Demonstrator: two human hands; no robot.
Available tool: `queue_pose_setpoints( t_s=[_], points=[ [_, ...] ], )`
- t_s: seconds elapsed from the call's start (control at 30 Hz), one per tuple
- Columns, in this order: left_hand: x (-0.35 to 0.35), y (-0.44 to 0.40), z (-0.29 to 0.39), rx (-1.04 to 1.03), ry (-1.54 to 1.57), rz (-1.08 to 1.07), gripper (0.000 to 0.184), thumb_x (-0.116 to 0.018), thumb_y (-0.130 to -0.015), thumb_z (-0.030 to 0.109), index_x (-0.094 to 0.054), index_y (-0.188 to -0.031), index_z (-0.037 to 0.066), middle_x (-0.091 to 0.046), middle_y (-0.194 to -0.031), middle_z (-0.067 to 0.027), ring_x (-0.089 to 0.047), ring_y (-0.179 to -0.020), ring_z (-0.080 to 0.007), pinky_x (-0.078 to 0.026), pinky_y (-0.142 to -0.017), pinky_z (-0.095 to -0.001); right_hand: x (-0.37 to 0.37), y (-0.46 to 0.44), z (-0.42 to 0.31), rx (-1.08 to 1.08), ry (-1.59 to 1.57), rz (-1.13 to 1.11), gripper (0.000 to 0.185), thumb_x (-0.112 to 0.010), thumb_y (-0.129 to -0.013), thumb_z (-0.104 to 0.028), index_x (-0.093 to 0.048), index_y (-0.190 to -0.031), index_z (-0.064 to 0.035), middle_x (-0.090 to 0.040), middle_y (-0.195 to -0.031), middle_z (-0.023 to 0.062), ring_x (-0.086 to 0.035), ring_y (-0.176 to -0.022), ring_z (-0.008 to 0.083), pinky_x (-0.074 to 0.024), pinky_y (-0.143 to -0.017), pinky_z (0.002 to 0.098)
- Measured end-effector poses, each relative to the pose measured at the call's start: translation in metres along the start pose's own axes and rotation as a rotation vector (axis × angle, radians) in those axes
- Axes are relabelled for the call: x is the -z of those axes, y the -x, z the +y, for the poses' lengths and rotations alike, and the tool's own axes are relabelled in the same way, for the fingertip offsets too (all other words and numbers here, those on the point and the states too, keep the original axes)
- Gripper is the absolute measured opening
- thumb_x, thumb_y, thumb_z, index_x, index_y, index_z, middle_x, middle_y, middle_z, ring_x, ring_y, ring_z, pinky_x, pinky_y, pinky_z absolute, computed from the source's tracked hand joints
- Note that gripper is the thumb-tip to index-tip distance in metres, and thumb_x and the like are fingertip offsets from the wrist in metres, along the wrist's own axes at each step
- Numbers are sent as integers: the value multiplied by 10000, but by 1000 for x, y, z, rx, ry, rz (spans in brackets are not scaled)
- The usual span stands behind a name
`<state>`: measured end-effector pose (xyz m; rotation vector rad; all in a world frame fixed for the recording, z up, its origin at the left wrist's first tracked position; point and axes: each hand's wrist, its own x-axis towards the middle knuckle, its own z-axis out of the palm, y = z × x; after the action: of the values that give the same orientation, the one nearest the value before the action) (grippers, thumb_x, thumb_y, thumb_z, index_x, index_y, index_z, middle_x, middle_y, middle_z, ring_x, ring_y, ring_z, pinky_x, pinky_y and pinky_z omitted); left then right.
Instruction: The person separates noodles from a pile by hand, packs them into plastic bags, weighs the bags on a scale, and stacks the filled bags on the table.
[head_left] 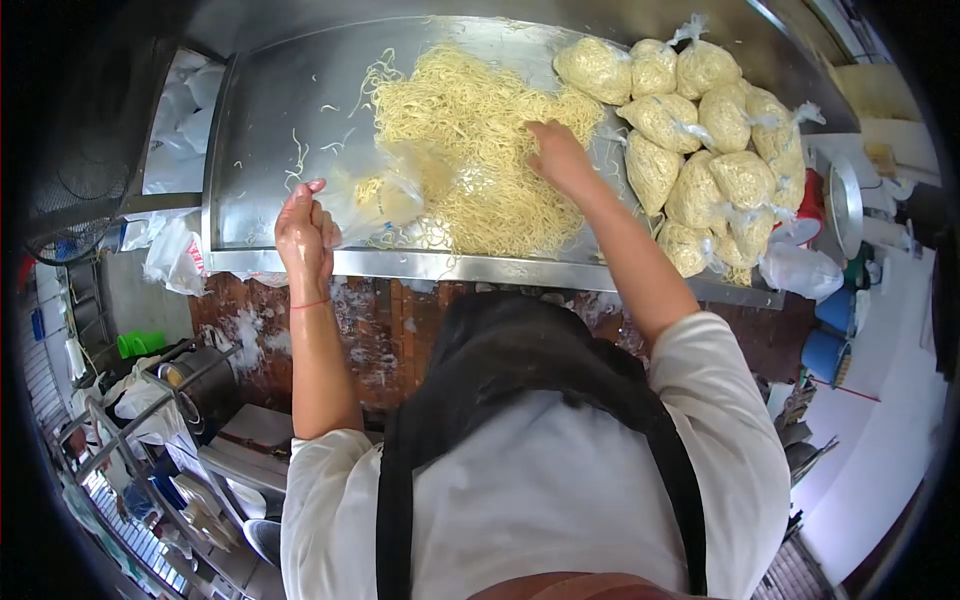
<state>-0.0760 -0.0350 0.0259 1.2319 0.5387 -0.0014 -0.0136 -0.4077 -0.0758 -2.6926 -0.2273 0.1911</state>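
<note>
A wide pile of pale yellow noodles (480, 130) lies loose on the metal table (280, 110). My left hand (306, 228), at the table's front edge, pinches the rim of a clear plastic bag (385, 190). A few noodles show inside the bag, which rests against the pile's left side. On the pile's right side is my right hand (556, 155), its fingertips among the noodles. Those fingers are partly hidden, so what they grip is unclear. Several filled, tied bags of noodles (695, 125) are heaped at the table's right end.
Stray noodles lie on the table's left part. The raised metal rim (440, 266) runs along the front. White plastic bags (178, 250) hang at the left corner. To the right are a round metal lid (846, 205) and blue containers (826, 350).
</note>
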Motion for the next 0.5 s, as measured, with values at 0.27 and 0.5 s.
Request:
queue_pose_setpoints(
  t_s=[0.27, 0.5],
  points=[
    [13, 6, -3, 48, 23, -15, 294, -480, -1052, 277, -618, -1047, 17, -247, -535, 59, -238, -432, -66, -223, -417, -258, -65, -53, -12, -20, -125, -97, 382, -710, -810, -115, -645, -1180, -51, -671, -1009, 184, -635, -922, 356, -507, -863, 408],
    [14, 5, -4, 66, 87, -33, 294, -495, -1049, 266, -620, -1053, 0, -243, -539, 62, -238, -430, -63, -242, -425, -260, 63, -30, -45, -163, -593, -204, 319, -719, -849, -138, -645, -1141, -35, -668, -924, 41, -585, -804, 135, -464, -759, 278]
  ],
)
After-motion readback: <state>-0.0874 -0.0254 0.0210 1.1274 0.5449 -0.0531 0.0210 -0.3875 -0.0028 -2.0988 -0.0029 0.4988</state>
